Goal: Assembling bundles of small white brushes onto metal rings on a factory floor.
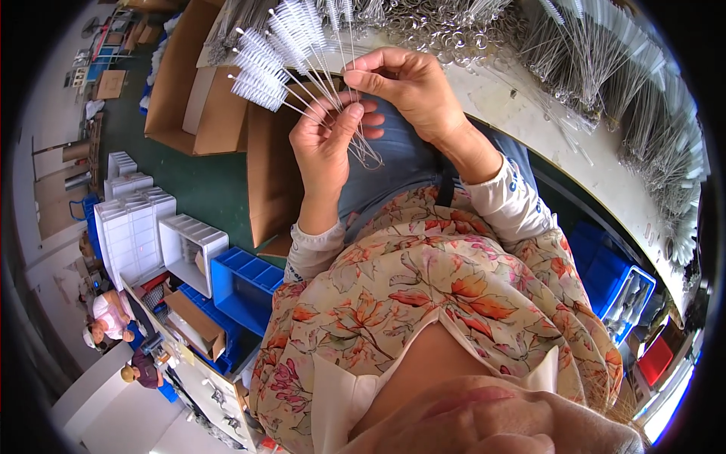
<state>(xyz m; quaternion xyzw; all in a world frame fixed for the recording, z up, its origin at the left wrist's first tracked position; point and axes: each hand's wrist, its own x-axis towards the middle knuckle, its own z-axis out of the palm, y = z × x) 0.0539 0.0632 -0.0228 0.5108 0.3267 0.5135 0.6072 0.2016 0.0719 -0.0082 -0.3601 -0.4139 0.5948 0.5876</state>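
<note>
My left hand point(324, 147) is closed round the wire stems of several tube brushes point(261, 76). Their white bristle heads fan out up and to the left, and the looped wire ends hang below the fingers. Just right of them, my right hand point(416, 87) pinches a thin wire stem between thumb and forefinger. That stem runs upward toward a narrower brush head point(333, 13) at the top edge. Both hands are close together above my lap, in front of the table edge.
A pale table point(544, 125) curves across the top and right, bearing heaped wire brushes point(590, 68) and loose metal rings point(450, 34). Open cardboard boxes point(219, 113) stand at the left. Behind them are white crates point(136, 227) and a blue crate point(242, 284). Two people point(113, 314) are far left.
</note>
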